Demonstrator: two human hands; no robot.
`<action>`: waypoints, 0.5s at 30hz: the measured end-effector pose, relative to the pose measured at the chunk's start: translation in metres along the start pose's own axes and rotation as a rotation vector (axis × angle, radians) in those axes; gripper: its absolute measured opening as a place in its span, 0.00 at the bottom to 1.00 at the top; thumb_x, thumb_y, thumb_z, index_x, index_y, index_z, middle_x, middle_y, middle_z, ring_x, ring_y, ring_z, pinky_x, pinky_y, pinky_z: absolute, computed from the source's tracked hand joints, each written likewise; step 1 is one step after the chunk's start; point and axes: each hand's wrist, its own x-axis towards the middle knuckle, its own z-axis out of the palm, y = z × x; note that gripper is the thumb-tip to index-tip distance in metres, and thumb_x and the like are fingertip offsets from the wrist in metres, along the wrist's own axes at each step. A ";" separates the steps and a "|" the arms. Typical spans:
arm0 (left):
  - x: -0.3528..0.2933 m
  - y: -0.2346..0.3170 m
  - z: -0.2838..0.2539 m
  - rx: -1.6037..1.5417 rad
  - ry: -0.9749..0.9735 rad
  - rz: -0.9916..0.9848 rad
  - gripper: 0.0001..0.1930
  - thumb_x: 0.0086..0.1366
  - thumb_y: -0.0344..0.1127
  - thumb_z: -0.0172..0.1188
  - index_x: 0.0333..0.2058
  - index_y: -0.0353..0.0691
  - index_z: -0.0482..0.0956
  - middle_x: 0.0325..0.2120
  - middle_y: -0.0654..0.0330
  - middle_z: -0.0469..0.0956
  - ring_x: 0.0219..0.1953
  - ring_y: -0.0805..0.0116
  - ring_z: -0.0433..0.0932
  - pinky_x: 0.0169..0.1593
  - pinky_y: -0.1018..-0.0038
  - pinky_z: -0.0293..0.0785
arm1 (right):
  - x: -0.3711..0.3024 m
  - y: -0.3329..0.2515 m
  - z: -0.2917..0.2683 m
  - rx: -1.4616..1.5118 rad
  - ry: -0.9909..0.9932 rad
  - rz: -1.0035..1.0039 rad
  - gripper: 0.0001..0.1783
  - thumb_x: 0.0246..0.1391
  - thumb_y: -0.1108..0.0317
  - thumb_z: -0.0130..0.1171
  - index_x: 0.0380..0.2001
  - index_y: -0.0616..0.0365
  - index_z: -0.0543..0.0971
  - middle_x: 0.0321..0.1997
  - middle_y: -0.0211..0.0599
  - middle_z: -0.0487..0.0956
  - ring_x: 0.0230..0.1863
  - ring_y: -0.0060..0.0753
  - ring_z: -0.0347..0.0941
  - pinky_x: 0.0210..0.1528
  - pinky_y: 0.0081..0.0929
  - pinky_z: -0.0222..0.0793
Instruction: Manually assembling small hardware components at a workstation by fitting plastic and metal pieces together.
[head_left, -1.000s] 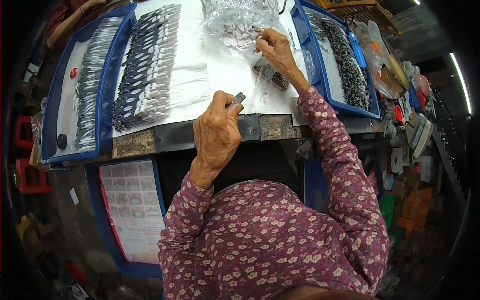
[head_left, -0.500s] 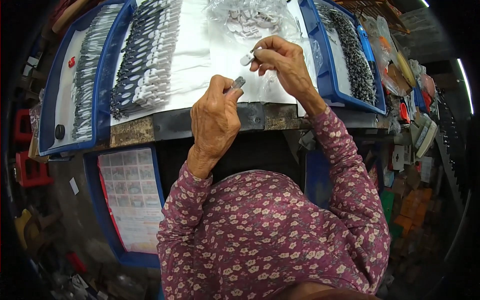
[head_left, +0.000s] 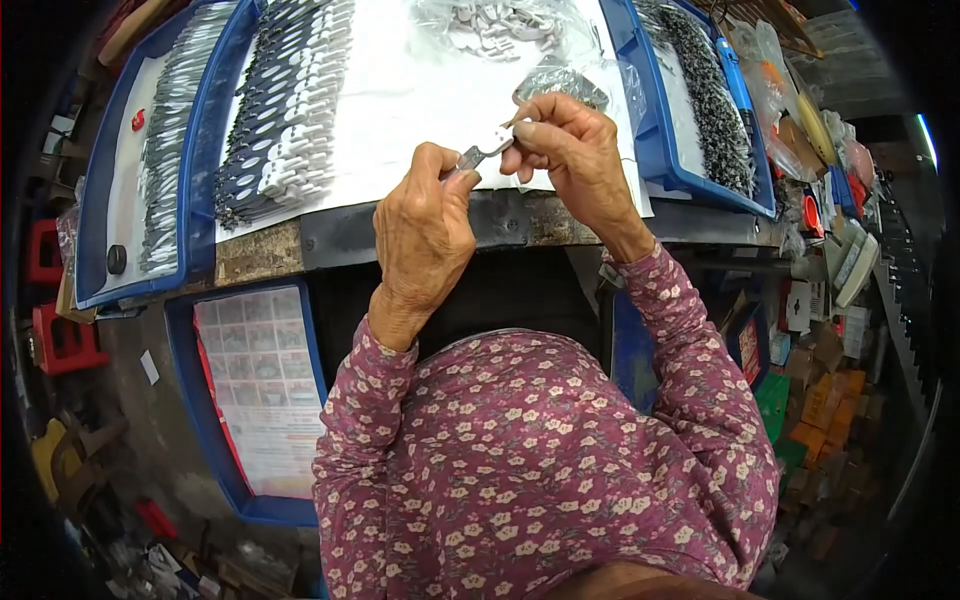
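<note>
My left hand (head_left: 425,225) pinches a small grey, metal-looking piece (head_left: 471,159) between thumb and fingers above the table's near edge. Just to its right, a small white plastic piece (head_left: 499,141) is pinched in my right hand (head_left: 580,155). The two pieces meet or nearly meet between my fingertips; whether they are joined I cannot tell. Beyond my hands, a clear plastic bag (head_left: 470,45) lies spread with many white pieces (head_left: 505,28) on it. A second clear bag (head_left: 565,82) with greyish contents lies right behind my right hand.
Left on the white-covered table (head_left: 385,130) are rows of dark and white parts (head_left: 285,115). A blue tray (head_left: 200,215) of slim grey parts stands farther left. Another blue tray (head_left: 665,165), at the right, holds small dark parts (head_left: 715,120). Red stools (head_left: 65,340) stand on the floor.
My right hand has come down a little, bringing the white piece to the grey one in my left hand. The bag behind my right hand now shows more fully.
</note>
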 end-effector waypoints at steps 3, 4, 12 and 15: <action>-0.003 0.001 -0.002 0.029 -0.030 0.020 0.05 0.55 0.26 0.54 0.29 0.35 0.66 0.17 0.52 0.71 0.18 0.55 0.73 0.22 0.67 0.65 | -0.005 -0.001 0.003 0.003 -0.003 0.019 0.07 0.53 0.73 0.49 0.33 0.66 0.72 0.23 0.38 0.76 0.24 0.23 0.74 0.24 0.15 0.70; -0.004 0.002 -0.003 0.051 -0.056 0.036 0.06 0.55 0.26 0.54 0.29 0.36 0.66 0.17 0.52 0.71 0.18 0.54 0.73 0.22 0.66 0.65 | -0.008 0.000 0.005 0.005 -0.001 0.023 0.07 0.53 0.73 0.49 0.33 0.66 0.72 0.23 0.38 0.76 0.24 0.23 0.74 0.24 0.15 0.70; -0.024 -0.005 -0.018 0.144 -0.195 0.103 0.05 0.55 0.28 0.54 0.29 0.37 0.67 0.19 0.54 0.71 0.18 0.57 0.72 0.21 0.68 0.65 | -0.034 0.001 0.005 -0.140 -0.194 0.194 0.08 0.53 0.75 0.50 0.36 0.68 0.72 0.26 0.40 0.76 0.24 0.22 0.74 0.24 0.15 0.71; -0.041 -0.011 -0.021 0.157 -0.247 0.122 0.05 0.56 0.29 0.55 0.29 0.38 0.67 0.20 0.56 0.71 0.18 0.59 0.72 0.20 0.70 0.65 | -0.048 0.001 0.009 -0.237 -0.298 0.206 0.10 0.54 0.74 0.50 0.39 0.68 0.72 0.27 0.38 0.76 0.24 0.21 0.74 0.24 0.13 0.71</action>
